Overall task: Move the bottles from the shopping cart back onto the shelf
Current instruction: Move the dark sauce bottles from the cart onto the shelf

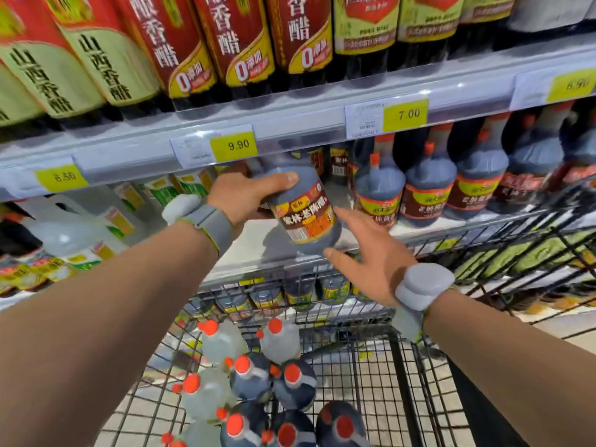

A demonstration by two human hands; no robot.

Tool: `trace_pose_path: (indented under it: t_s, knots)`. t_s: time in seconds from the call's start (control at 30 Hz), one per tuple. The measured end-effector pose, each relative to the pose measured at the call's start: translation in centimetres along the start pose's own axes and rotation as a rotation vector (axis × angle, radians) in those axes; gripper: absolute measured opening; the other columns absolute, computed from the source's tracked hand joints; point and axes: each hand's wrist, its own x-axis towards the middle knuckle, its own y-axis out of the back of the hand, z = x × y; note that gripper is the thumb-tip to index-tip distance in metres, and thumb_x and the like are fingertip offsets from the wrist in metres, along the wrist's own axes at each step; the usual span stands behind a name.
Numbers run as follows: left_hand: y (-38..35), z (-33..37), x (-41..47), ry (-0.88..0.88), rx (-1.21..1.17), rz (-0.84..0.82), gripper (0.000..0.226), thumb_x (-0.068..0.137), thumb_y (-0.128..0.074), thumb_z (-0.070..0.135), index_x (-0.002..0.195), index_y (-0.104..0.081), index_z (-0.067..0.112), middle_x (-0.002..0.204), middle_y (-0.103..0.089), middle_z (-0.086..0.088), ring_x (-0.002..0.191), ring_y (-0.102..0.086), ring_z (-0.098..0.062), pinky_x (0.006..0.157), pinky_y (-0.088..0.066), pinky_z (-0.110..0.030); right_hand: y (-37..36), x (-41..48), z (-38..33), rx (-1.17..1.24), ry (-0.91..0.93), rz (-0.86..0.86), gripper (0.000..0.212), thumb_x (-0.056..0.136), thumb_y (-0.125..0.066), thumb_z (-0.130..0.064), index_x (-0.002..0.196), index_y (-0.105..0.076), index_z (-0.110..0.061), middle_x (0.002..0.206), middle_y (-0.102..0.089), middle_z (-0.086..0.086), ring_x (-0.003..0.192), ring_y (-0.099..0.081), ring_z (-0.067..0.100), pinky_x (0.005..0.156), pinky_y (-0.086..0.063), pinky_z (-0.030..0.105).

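from the head camera, the person stands at a supermarket shelf [258,240] with a wire shopping cart [400,375] pushed up against it. the left hand [245,196] has its grip closed around the upper part of a dark bottle [303,211], thumb lying across the shoulder, fingers hidden behind. the bottle is tilted, its top leaning in under the shelf edge above and its base hanging just over the bare patch of the middle shelf. its brown and yellow label faces the camera. the right hand [371,253] is open, fingers spread, with the fingertips at the lower right side of the same bottle; whether they actually touch it i cannot tell. both wrists carry a grey band with a pale round pod on it.

to the right of the bare patch, a row of dark bottles with orange caps [425,182] stands upright on the same shelf. to the left are clear jugs with green and yellow labels [96,221]. the shelf above holds tall bottles with red and green labels [225,43], and yellow price tags [233,146] hang along its front rail.

down in the cart, several bottles remain: clear ones [222,343] and dark ones [293,382], all with orange caps, crowded together near the front left corner.
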Motion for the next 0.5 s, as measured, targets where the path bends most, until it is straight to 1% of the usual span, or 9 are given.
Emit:
trace_pose_path:
  t_s: [0.07,0.1,0.13,0.2,0.3,0.33,0.4,0.43,0.5]
  knots:
    - [-0.6,-0.2,1.2,-0.023,0.034,0.024,0.030,0.074,-0.089,0.017,0.101,-0.075,0.015,0.093,-0.079,0.000,0.084,-0.076,-0.022,0.075,-0.065,-0.046,-0.4,0.2,0.6,-0.029,0.011,-0.005,0.079,0.094,-0.051,-0.057,0.158,-0.012,-0.033,0.165,-0.017,-0.006,0.151,-0.016,0.017,0.122,-0.019,0.037]
    - [-1.0,-0.4,1.8,-0.046,0.080,0.047,0.042,0.066,-0.095,0.028,0.101,-0.076,0.017,0.098,-0.079,0.000,0.088,-0.077,-0.022,0.079,-0.064,-0.048,-0.7,0.4,1.0,-0.059,0.012,-0.006,0.080,0.094,-0.052,-0.057,0.158,-0.011,-0.031,0.165,-0.018,-0.004,0.151,-0.016,0.019,0.122,-0.018,0.037]
    - [-1.1,-0.9,2.3,-0.063,0.147,0.088,0.060,0.054,-0.098,0.044,0.104,-0.076,0.020,0.104,-0.079,0.001,0.093,-0.076,-0.022,0.082,-0.063,-0.049,-1.1,0.4,1.3,-0.113,0.015,-0.010,0.082,0.093,-0.051,-0.059,0.158,-0.011,-0.030,0.165,-0.019,-0.003,0.152,-0.016,0.020,0.123,-0.016,0.038]
    - [-1.6,-1.9,3.3,-0.089,0.295,0.145,0.086,0.036,-0.093,0.069,0.109,-0.074,0.027,0.110,-0.077,0.005,0.099,-0.074,-0.020,0.085,-0.062,-0.046,-2.0,0.5,2.0,-0.258,0.028,-0.029,0.084,0.092,-0.045,-0.065,0.158,-0.006,-0.031,0.166,-0.016,-0.003,0.152,-0.013,0.020,0.124,-0.010,0.041]
    - [-2.5,-2.6,4.4,-0.112,0.449,0.136,0.105,0.029,-0.080,0.089,0.116,-0.071,0.031,0.118,-0.073,0.006,0.105,-0.070,-0.018,0.091,-0.058,-0.042,-3.1,0.5,2.5,-0.393,0.033,-0.047,0.084,0.092,-0.039,-0.065,0.158,0.000,-0.030,0.166,-0.014,-0.006,0.153,-0.010,0.016,0.124,0.000,0.043]
    - [-2.8,-2.6,4.5,-0.118,0.495,0.115,0.104,0.033,-0.080,0.088,0.118,-0.070,0.029,0.120,-0.072,0.005,0.107,-0.069,-0.018,0.093,-0.057,-0.039,-3.3,0.6,2.6,-0.413,0.034,-0.034,0.083,0.093,-0.039,-0.063,0.158,-0.001,-0.029,0.166,-0.015,-0.006,0.153,-0.011,0.015,0.124,0.003,0.041]
    - [-3.5,-2.7,4.6,-0.102,0.570,0.079,0.090,0.048,-0.086,0.073,0.121,-0.068,0.023,0.120,-0.069,0.005,0.107,-0.065,-0.018,0.091,-0.052,-0.032,-3.5,0.5,2.7,-0.455,0.028,-0.024,0.081,0.094,-0.036,-0.060,0.158,-0.002,-0.026,0.166,-0.014,-0.006,0.153,-0.010,0.014,0.124,0.005,0.039]
    - [-3.8,-2.9,4.7,-0.101,0.575,0.064,0.089,0.049,-0.087,0.069,0.122,-0.067,0.022,0.120,-0.068,0.005,0.107,-0.064,-0.017,0.091,-0.052,-0.031,-3.6,0.5,2.8,-0.480,0.036,-0.028,0.080,0.093,-0.033,-0.060,0.159,-0.002,-0.024,0.166,-0.014,-0.006,0.153,-0.009,0.014,0.124,0.005,0.040]
    - [-4.0,-3.2,5.1,-0.125,0.549,0.054,0.097,0.042,-0.085,0.070,0.125,-0.066,0.022,0.124,-0.069,0.003,0.111,-0.065,-0.019,0.097,-0.053,-0.037,-3.9,0.3,2.8,-0.516,0.051,-0.034,0.081,0.090,-0.026,-0.060,0.159,-0.006,-0.022,0.166,-0.016,-0.003,0.153,-0.009,0.017,0.123,0.004,0.042]
